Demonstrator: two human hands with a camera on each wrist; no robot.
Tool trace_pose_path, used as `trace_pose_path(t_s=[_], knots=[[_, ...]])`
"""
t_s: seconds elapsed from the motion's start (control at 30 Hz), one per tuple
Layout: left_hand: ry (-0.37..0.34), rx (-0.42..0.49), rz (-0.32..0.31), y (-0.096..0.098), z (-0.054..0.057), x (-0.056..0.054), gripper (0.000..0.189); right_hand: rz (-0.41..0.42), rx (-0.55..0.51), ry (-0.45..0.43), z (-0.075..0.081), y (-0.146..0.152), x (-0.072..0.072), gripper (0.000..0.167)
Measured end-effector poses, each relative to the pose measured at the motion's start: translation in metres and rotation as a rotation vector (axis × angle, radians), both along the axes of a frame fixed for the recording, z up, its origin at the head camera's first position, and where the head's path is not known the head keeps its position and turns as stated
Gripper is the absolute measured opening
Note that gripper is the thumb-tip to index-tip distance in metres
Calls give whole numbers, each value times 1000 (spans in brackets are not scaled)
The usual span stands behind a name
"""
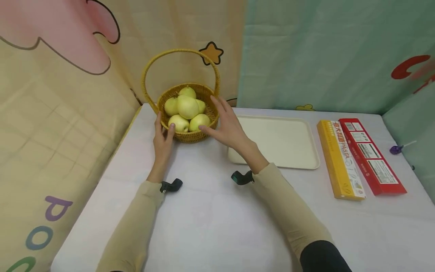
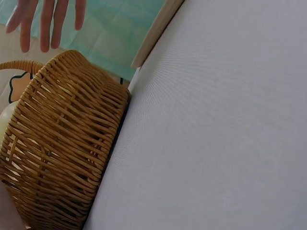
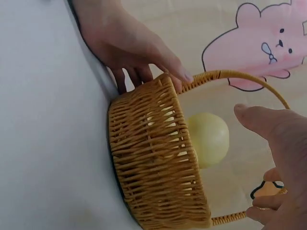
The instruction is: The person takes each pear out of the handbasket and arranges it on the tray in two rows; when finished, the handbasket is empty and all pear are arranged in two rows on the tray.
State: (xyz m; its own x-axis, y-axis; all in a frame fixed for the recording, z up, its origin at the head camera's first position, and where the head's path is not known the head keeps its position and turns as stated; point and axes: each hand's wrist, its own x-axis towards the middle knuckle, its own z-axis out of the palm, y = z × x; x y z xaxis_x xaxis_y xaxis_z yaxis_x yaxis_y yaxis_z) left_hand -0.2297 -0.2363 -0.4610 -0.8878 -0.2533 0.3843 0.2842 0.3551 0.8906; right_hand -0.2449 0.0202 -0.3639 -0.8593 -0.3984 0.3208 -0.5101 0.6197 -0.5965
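A yellow-brown wicker basket [image 1: 190, 136] with a tall arched handle stands at the back left of the table, holding several pale green pears or apples [image 1: 188, 107]. My left hand [image 1: 163, 144] holds the basket's left side, thumb at the rim and fingers along the outer wall, as the right wrist view also shows. Over the basket's right rim, my right hand [image 1: 231, 126] is spread, its thumb reaching toward the fruit. In the left wrist view its fingers [image 2: 45, 28] hang straight, apart from the woven wall.
A cream tray [image 1: 282, 141] lies right of the basket, partly under my right wrist. Further right are a yellow pasta box [image 1: 340, 160], a red box [image 1: 372, 156] and a purple lollipop [image 1: 395, 150]. Printed curtains [image 1: 306, 49] hang behind the table.
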Motion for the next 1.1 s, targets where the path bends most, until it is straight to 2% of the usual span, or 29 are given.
trace_pose_path(t_s=[0.17, 0.43, 0.7, 1.1], knots=[[-15, -25, 10, -3, -2, 1, 69, 12, -71, -20, -1, -26, -17, 93], [-6, -29, 15, -4, -2, 1, 70, 29, -107, -33, -5, -61, -41, 89], [14, -27, 14, -2, -3, -5, 71, 15, -105, -13, -13, -80, -48, 86], [40, -13, 13, -1, -2, -5, 68, -43, -161, -13, -16, -90, -52, 83]])
